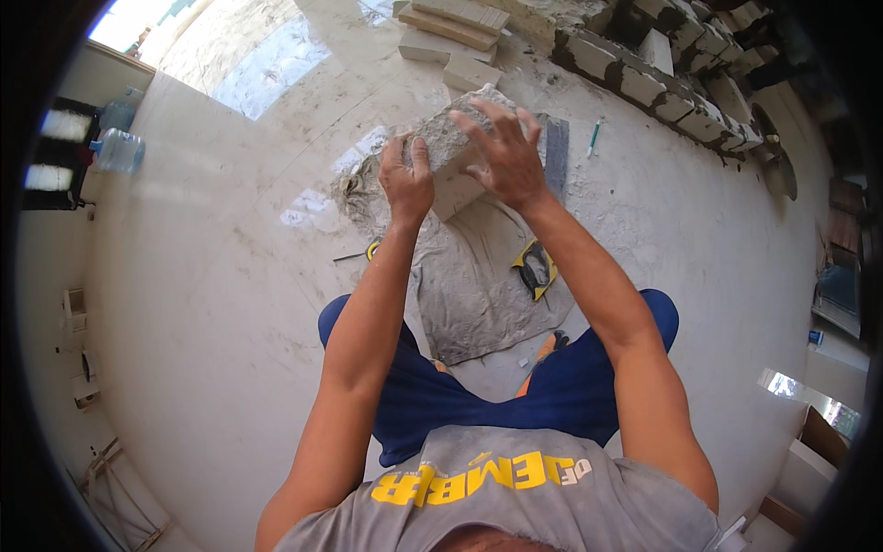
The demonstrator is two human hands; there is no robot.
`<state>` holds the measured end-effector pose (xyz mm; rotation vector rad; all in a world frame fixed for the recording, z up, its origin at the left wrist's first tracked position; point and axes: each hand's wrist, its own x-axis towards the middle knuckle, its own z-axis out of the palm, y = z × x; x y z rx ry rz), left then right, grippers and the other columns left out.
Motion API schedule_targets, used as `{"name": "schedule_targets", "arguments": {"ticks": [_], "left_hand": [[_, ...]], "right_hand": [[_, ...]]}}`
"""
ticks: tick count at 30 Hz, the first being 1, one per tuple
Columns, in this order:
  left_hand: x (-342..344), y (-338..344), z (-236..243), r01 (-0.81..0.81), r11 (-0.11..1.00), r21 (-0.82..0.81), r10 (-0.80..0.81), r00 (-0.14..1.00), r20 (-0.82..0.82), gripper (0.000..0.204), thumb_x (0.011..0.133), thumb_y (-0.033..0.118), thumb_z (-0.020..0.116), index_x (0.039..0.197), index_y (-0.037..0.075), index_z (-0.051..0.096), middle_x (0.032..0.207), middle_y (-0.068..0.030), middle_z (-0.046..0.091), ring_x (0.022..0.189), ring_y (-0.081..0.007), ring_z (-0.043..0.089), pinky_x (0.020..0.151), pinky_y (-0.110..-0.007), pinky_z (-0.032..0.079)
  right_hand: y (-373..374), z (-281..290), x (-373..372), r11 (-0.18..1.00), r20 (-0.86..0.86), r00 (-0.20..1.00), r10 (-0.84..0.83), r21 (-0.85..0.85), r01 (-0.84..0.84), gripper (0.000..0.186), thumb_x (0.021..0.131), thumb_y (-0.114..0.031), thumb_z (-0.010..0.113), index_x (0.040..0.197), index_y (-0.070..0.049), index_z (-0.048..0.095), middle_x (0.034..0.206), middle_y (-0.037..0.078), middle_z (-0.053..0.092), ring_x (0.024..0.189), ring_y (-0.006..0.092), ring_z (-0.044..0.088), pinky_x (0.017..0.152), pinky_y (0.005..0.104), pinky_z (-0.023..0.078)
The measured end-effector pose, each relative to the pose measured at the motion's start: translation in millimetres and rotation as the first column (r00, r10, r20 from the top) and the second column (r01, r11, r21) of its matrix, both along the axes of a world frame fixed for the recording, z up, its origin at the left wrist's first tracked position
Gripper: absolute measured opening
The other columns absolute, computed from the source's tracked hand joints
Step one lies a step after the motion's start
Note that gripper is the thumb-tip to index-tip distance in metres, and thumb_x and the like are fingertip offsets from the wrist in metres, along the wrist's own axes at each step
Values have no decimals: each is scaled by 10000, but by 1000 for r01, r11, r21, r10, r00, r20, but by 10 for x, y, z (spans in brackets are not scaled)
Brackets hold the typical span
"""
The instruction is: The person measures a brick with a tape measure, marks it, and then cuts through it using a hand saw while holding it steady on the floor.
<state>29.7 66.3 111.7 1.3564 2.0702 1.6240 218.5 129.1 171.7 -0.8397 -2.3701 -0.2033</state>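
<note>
A pale, rough-topped building block [443,138] stands in front of me on the cloth-covered floor. My left hand [407,181] is closed on its left end, fingers together and thumb up against it. Over the right part of the block, my right hand [508,161] has its fingers spread and bent, the thumb close to the near face; whether the fingertips touch is unclear. Beneath lies a dusty grey cloth [469,304]. A yellow-and-black tool handle [535,270] rests on it near my right forearm. Beside my left forearm is a small yellow-and-black item [372,249], partly hidden.
Several pale blocks [451,41] are stacked beyond my hands. At the far right runs a low block wall [644,92] with dark mortar. A green-and-white pen-like stick [594,138] lies on the dusty floor [212,276]. Water jugs [120,150] are at the far left.
</note>
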Motion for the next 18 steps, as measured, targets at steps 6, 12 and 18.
{"name": "schedule_targets", "arguments": {"ticks": [6,12,18], "left_hand": [[-503,424,-68,-91,994,51,89,995,43,395,1083,341,664,1173,-36,740,1002,-161,751,960,-242,681,894,-388,530],[-548,558,-45,50,996,-70,-32,969,243,410,1070,372,646,1100,-27,733,952,-219,755,907,-356,695,866,-461,533],[-714,674,-181,66,997,41,-74,966,247,326,1125,282,612,1044,-23,696,822,-4,585,783,-125,507,738,-345,463]], "right_hand": [[-1213,-1834,948,589,270,881,-389,-663,463,711,806,-236,948,1352,-48,534,1312,206,554,1292,435,563,1064,550,472],[-1451,-2635,1337,460,358,792,-494,-665,588,683,799,-213,943,1322,-47,536,1305,244,584,1266,479,579,1049,565,500],[-1285,-2299,1464,538,165,799,-579,-659,526,414,926,-278,831,1126,16,618,1102,238,663,1090,467,658,952,544,521]]}}
